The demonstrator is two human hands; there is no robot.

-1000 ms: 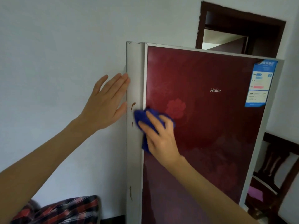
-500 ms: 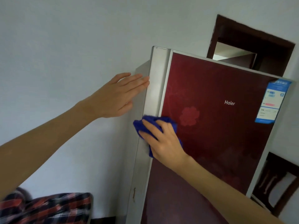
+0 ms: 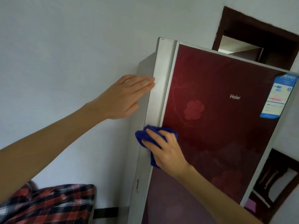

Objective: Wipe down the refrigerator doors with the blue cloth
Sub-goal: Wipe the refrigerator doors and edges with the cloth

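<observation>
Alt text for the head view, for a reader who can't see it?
The right hand holds a bunched blue cloth against the silver edge of a dark red refrigerator door; the left hand rests flat, fingers straight, on the refrigerator's grey side panel.

The right hand (image 3: 168, 151) presses a bunched blue cloth (image 3: 146, 136) against the silver left edge of the dark red refrigerator door (image 3: 218, 135). The left hand (image 3: 124, 97) lies flat, fingers straight, on the refrigerator's grey side (image 3: 142, 68). A blue label (image 3: 277, 97) sits at the door's upper right.
</observation>
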